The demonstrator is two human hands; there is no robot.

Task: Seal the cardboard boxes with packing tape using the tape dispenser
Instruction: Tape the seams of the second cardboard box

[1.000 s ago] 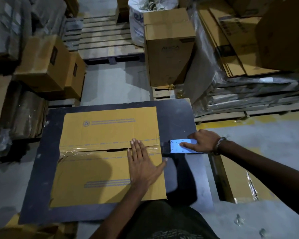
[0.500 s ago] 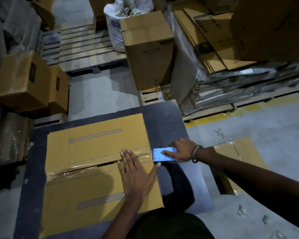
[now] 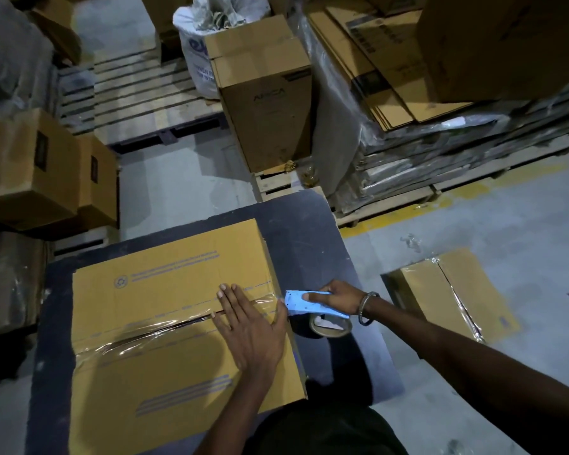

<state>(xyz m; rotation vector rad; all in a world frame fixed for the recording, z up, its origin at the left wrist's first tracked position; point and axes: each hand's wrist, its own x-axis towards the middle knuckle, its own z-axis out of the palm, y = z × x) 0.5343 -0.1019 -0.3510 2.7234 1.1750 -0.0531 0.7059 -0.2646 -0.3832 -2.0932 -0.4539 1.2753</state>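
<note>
A dim warehouse floor of grey concrete surrounds a dark counter, with stacked cartons at far left and a wooden pallet behind them. On the counter lies a yellow-brown cardboard box, its two top flaps meeting at a seam covered by a glossy strip of clear packing tape that runs across to the box's right edge. The left hand lies flat on the tape near that edge, fingers straight and together, thumb spread toward the corner. Just beside the box's right edge, the right hand grips a blue tape dispenser, fingers curled round its handle, the tape roll hanging beneath; a bracelet circles the wrist. Farther right, a taped box sits on the floor, and wrapped flat cartons pile up behind.
</note>
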